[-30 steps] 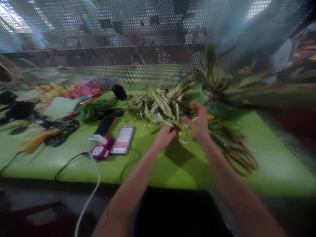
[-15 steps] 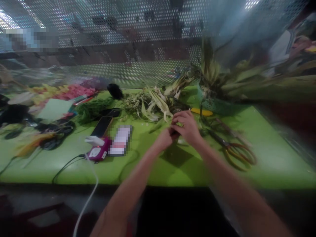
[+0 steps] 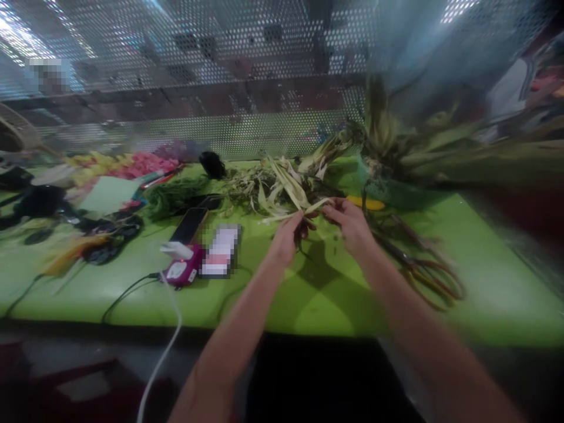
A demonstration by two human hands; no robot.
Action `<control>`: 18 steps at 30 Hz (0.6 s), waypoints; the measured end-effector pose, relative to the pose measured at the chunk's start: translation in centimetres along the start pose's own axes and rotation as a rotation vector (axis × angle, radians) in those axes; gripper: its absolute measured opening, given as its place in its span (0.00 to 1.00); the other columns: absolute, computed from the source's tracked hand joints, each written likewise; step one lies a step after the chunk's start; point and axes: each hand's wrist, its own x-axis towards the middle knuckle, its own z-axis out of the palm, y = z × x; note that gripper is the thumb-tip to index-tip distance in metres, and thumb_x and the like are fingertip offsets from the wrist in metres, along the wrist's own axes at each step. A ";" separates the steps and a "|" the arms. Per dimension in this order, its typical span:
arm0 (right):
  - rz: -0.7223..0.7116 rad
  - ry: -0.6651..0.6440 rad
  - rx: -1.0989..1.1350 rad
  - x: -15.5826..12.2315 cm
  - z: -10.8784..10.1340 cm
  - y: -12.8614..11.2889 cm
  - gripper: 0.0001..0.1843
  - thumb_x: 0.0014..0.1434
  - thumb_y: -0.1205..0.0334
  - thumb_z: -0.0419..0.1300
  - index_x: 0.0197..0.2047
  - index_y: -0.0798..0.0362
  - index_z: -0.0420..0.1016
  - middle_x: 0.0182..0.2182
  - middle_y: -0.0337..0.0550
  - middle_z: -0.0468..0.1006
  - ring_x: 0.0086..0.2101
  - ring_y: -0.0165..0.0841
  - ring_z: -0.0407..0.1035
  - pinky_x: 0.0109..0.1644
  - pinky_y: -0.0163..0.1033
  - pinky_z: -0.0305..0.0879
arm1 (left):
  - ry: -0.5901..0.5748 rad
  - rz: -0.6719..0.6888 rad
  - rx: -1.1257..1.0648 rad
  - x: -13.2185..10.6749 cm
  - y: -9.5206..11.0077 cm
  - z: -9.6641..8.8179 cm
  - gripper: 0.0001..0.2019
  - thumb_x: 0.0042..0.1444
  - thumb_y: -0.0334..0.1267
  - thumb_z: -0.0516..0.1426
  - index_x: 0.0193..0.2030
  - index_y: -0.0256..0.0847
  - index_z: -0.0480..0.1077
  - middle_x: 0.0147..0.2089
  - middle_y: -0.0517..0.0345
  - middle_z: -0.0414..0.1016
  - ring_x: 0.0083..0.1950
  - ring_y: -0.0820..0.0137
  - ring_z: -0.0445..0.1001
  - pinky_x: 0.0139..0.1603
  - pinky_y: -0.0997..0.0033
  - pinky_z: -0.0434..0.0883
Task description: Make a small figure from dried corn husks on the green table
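- Step in hand: judged to be the working of a pale husk strip (image 3: 318,206) between both hands, over the green tabletop (image 3: 493,299) at the middle of its near half.
- Left hand (image 3: 285,238): fingers bent inward, judged to be grasping the strip close to a small dark piece (image 3: 304,230). The dark piece is too blurred to identify.
- Right hand (image 3: 351,224): thumb and forefinger appear to pinch the strip's right end; the remaining fingers are partly hidden.
- Location of strip: raised from right hand to left hand, just on the near side of the heap of dried husk leaves (image 3: 288,183). Whether a pale length showing left of the left hand belongs to the same strip cannot be told.
- Nearby tools: scissors (image 3: 412,262) lie to the right, near the right forearm; a yellow handle (image 3: 366,203) lies beyond the right hand. Neither is in use.
- Next move, in this assessment: calls for a secure left grip, with the right fingertips guiding the strip under light, even tension. The strip looks thin; a sharp pull could split it or draw it free.
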 end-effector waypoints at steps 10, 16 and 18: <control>-0.012 0.102 0.101 0.0 -0.3 -1.0 0.13 0.43 0.55 0.69 0.28 0.50 0.71 0.25 0.33 0.70 0.24 0.25 0.61 0.30 0.33 0.62 | -0.017 -0.001 0.219 -0.6 0.3 0.3 0.14 0.54 0.47 0.60 0.32 0.36 0.71 0.26 0.59 0.70 0.23 0.81 0.58 0.23 0.77 0.54; -0.065 0.193 0.052 0.6 -0.6 -0.1 0.12 0.44 0.56 0.67 0.28 0.51 0.69 0.23 0.32 0.68 0.24 0.25 0.62 0.32 0.33 0.62 | -0.203 -0.059 0.313 -0.8 0.9 0.7 0.10 0.52 0.43 0.62 0.32 0.38 0.69 0.26 0.61 0.71 0.26 0.79 0.64 0.24 0.80 0.56; -0.072 0.179 -0.008 0.8 -0.7 -0.2 0.12 0.45 0.55 0.66 0.28 0.51 0.69 0.23 0.34 0.70 0.25 0.26 0.64 0.33 0.34 0.62 | -0.201 -0.047 0.326 -0.7 0.9 0.7 0.10 0.52 0.43 0.62 0.32 0.38 0.69 0.24 0.61 0.70 0.25 0.79 0.64 0.24 0.79 0.56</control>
